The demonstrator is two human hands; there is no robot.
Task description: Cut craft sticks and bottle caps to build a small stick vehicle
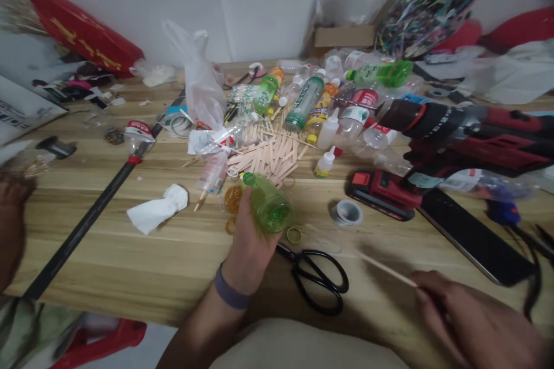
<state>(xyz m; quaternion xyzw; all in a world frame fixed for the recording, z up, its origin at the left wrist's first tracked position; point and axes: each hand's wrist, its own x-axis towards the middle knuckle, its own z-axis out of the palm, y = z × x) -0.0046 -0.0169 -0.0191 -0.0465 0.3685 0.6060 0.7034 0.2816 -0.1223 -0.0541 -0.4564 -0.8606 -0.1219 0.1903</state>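
Observation:
My left hand (250, 252), with a purple band at the wrist, is closed around a small green plastic bottle (270, 207), its base tilted toward me and to the right. Between the fingers of my right hand (467, 308) is a thin wooden stick (387, 270), pointing left above the table. Black-handled scissors (322, 282) lie between my hands, their blades partly hidden by my left hand. Beside the bottle are rubber bands (232, 199) and a yellow-green ring (294, 235). Flat wooden sticks (272, 155) are heaped behind it.
A red-and-black cordless drill (459, 132) stands at the right, near a black phone (480, 236) and a grey tape roll (347, 213). Several plastic bottles (305, 101) and glue bottles (324, 162) crowd the back. Another person's hand (12, 225) rests left, near a black pole (86, 225).

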